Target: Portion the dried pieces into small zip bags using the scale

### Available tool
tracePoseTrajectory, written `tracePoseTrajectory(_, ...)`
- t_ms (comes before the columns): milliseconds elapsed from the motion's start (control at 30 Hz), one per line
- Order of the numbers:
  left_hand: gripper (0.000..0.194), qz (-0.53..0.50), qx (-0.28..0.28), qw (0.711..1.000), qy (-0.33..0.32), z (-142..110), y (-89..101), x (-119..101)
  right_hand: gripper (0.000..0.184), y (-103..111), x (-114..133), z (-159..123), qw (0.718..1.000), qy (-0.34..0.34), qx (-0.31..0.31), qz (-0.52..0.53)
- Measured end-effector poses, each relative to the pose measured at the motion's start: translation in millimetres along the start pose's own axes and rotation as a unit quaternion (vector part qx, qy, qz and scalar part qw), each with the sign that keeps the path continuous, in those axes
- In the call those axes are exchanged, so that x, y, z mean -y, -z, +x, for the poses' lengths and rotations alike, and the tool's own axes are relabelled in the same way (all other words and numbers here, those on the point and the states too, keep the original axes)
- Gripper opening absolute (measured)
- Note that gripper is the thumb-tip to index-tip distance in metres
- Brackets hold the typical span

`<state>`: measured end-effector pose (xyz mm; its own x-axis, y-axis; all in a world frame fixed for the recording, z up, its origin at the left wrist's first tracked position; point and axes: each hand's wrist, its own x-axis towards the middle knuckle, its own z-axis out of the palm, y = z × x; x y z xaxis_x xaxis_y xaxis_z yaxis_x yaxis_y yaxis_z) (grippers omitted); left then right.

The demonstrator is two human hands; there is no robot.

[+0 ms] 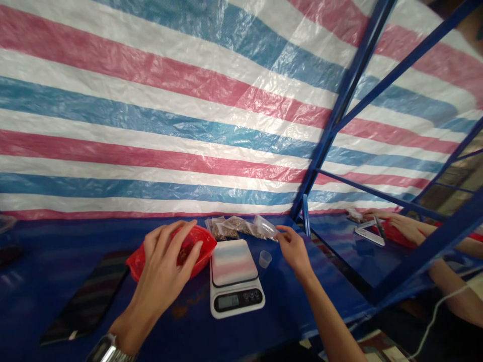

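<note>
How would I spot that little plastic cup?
On the glossy blue table, find the white digital scale. Just right of its weighing plate sits a small, clear, round plastic cup. Unlike the clear plastic bags of brown bits behind it, it looks empty.

A striped plastic sheet (169,125) (rather crinkled) hangs behind a blue metal frame (322,146).

We look from the head, forward and down over the surface (188,334), toward the striped sheet (169,115) behind it. We view the scale (234,264) from the near side, close in, between our left hand (166,259) and right hand (295,251), and our wide view reaches past the frame (330,131) at right.
</note>
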<state>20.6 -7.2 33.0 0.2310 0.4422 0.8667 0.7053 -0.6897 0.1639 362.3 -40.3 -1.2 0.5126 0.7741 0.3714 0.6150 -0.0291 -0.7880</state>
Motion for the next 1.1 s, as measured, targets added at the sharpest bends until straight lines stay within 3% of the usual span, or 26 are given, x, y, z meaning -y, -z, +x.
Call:
tracePoseTrajectory(167, 0.031, 0.027, -0.072, 0.997, -0.021, 0, 4.5, 0, 0.024, 26, -44, -9, 0.997, 0.002, 0.027, -0.069)
tracePoseTrajectory(400, 0.027, -0.001, -0.052, 0.995, -0.087, -7, 2.8, -13, 0.030, 34, -39, -6, 0.981, 0.062, 0.021, -0.185)
tracePoseTrajectory(567, 0.033, -0.042, 0.016, 0.985, -0.169, -27, -0.1, -28, 0.028, 16, -20, 26, 0.959, 0.125, 0.083, -0.241)
tracePoseTrajectory(733, 0.032, -0.056, 0.028, 0.985, -0.163, -37, 7.4, -32, 0.033, -8, -17, 54, 0.954, 0.124, 0.115, -0.248)
tracePoseTrajectory(833, 0.033, -0.065, 0.010, 0.990, -0.123, -35, 11.5, -26, 0.019, -9, -21, 56, 0.959, 0.106, 0.103, -0.240)
tracePoseTrajectory(967, 0.030, -0.123, 0.008, 0.991, -0.056, -29, 10.1, -25, 0.016, 4, -13, 39, 0.971, 0.102, 0.052, -0.210)
tracePoseTrajectory(1033, 0.021, -0.191, 0.032, 0.981, 0.008, -26, 6.2, -32, 0.013, 13, 0, 20, 0.973, 0.146, 0.045, -0.173)
tracePoseTrajectory(1100, 0.012, -0.272, 0.090, 0.951, 0.115, -23, 1.1, -44, 0.009, 19, 20, -4, 0.962, 0.246, 0.053, -0.108)
